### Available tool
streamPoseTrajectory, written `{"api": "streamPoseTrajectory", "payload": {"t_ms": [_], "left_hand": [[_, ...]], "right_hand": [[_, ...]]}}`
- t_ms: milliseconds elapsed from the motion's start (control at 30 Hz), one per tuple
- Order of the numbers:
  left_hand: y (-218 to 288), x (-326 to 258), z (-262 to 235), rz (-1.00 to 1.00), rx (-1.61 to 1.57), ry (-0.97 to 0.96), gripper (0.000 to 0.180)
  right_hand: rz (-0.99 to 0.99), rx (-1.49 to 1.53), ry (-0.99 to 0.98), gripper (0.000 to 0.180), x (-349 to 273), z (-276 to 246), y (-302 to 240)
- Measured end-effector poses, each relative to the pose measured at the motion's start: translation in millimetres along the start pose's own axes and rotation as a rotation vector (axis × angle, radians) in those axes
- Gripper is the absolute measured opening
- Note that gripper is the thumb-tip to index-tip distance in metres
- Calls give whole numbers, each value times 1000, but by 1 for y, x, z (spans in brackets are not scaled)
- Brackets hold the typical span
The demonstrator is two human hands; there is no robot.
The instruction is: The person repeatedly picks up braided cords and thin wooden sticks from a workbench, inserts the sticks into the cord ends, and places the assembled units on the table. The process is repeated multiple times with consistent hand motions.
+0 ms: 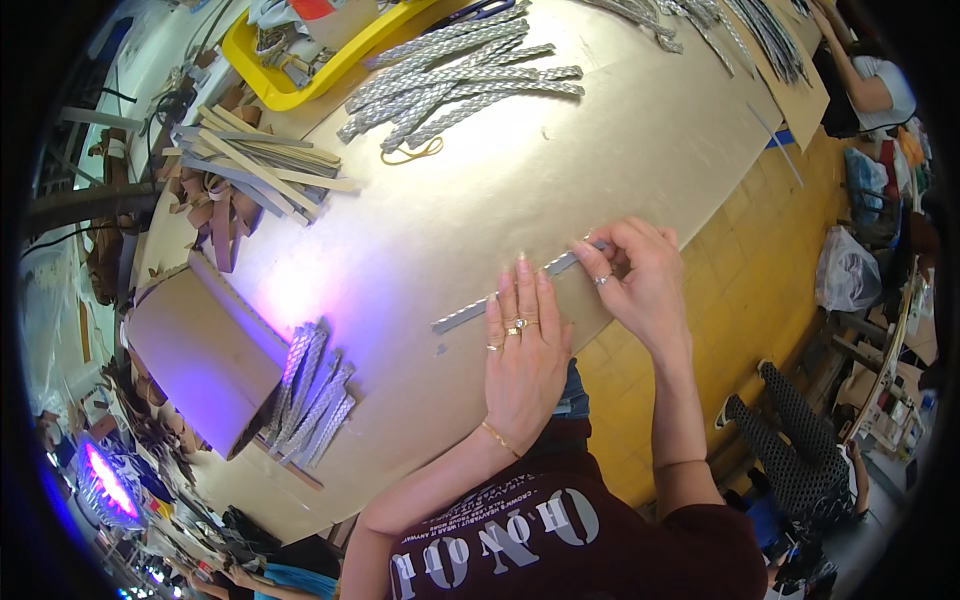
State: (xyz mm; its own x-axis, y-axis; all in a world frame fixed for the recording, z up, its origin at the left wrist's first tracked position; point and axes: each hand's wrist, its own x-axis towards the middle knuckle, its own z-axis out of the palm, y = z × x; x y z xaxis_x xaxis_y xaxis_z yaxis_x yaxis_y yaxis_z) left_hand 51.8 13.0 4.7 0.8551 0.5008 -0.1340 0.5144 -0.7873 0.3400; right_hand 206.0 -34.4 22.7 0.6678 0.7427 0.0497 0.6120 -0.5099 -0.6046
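Right of the curved brown sheet point(205, 345) we had the narrow grey strip point(458, 317), long axis slanting up and rightward from it, and there was our left hand point(525, 355), fingers extended flat across the strip! Farther from that sheet, our right hand point(642, 280) had its upper end pinched, thumb against fingers.

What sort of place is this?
Probably a craft workshop, perhaps for leather-type goods: silvery braided straps and flat cream and grey strips lie in bunches on a broad worktable, and another person is visible in the cluttered room beyond.
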Motion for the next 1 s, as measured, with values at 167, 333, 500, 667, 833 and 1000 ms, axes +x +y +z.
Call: {"api": "streamPoseTrajectory", "payload": {"t_ms": [167, 333, 500, 667, 833, 1000], "left_hand": [[8, 4, 0, 1, 199, 18, 64], [17, 13, 6, 39, 252, 38, 61], [16, 17, 12, 64, 156, 42, 62], [15, 16, 12, 63, 154, 47, 64], [15, 17, 12, 61, 139, 63, 65], [15, 16, 14, 58, 142, 69, 65]], "right_hand": [[-3, -36, -32, 18, 1, 0, -1], [-30, -45, 5, 18, 1, 2, -1], [59, 117, 117, 17, 2, 5, 2], [104, 128, 84, 18, 3, 2, 4], [135, 119, 66, 18, 4, 3, 4], [116, 86, 80, 18, 3, 6, 5]]}}
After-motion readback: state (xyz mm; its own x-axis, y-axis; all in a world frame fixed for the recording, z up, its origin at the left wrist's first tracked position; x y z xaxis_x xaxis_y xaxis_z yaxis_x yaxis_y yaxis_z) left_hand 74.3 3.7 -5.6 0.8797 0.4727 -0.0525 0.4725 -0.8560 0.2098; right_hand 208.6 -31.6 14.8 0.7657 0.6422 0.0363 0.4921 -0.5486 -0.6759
